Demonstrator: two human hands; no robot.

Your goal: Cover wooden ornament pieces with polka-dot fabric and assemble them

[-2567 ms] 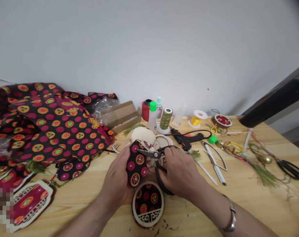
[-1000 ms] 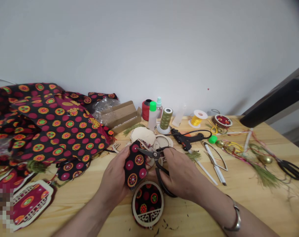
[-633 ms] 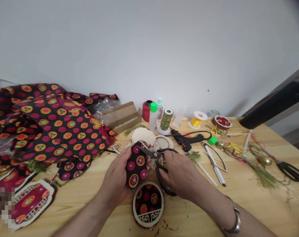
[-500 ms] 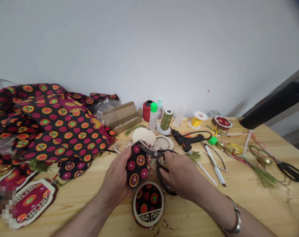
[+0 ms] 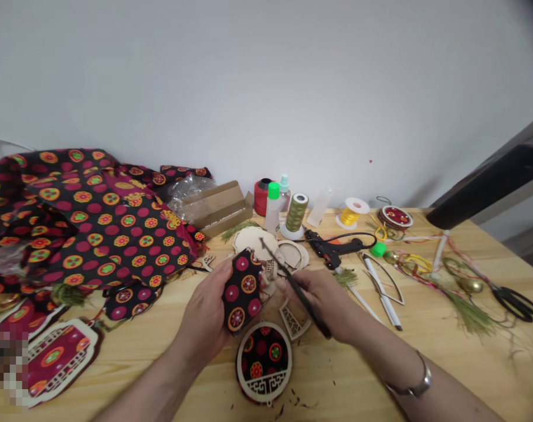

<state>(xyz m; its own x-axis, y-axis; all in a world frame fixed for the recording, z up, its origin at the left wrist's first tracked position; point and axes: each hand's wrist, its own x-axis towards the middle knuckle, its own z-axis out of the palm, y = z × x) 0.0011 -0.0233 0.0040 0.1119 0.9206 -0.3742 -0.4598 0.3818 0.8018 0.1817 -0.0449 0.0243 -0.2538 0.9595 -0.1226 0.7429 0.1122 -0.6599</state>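
My left hand [image 5: 208, 305] is closed around a small piece of black patterned fabric [image 5: 243, 293] with maroon dots and orange flowers. In my right hand [image 5: 325, 302] is a pair of black-handled scissors [image 5: 298, 288], now turned edge-on, the blades pointing up and left, a little apart from the fabric. Just below the fabric lies a round wood-framed ornament [image 5: 265, 362] with the same cloth inside and a fretwork strip. A small pale fretwork piece [image 5: 294, 321] shows beside it. Behind my hands lie pale wooden cutouts [image 5: 255, 242].
Patterned cloth [image 5: 94, 217] is heaped at the left, near a framed maroon ornament [image 5: 55, 360]. A cardboard box [image 5: 224, 208], green-capped bottle [image 5: 272, 208], thread spool [image 5: 296, 214] and glue gun [image 5: 336, 249] stand or lie behind. Other scissors [image 5: 516, 302] are at the right.
The scissors have swung away from the fabric's edge and turned edge-on in my right hand, uncovering the small fretwork piece. My left hand and the fabric have barely moved.
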